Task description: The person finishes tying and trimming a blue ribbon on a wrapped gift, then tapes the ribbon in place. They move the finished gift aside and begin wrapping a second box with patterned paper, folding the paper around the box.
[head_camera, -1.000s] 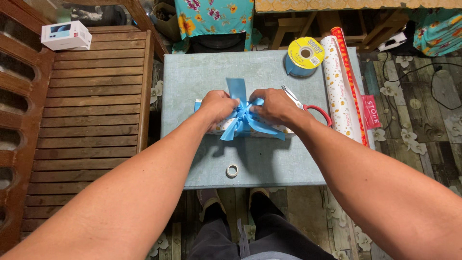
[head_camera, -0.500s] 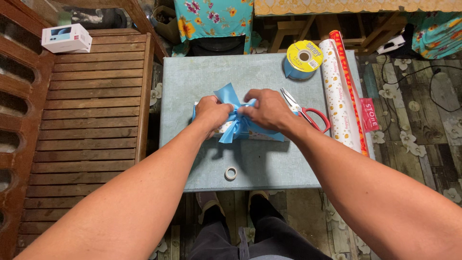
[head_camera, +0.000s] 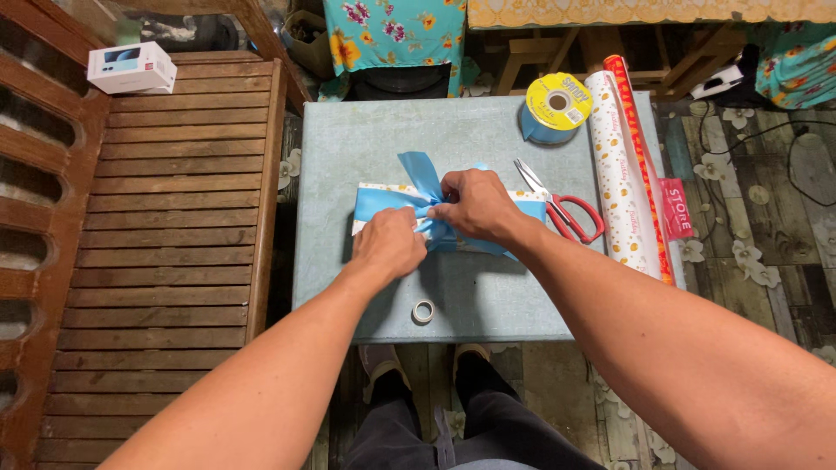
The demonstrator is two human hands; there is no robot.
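Left hand point(head_camera: 389, 245) dropped nearer, gift box point(head_camera: 376, 202) beneath both hands

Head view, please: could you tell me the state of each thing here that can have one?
Left hand: closed on the blue ribbon at the box's near edge.
Right hand: pinching the ribbon at the knot.
Gift box: wrapped, lying flat on the table.
Blue ribbon: crossed over the box, one end sticking up.
Scissors: lying flat, blades shut.
Ribbon spool: partly wound.
Wrapping paper: rolled up.
Tape roll: lying flat.
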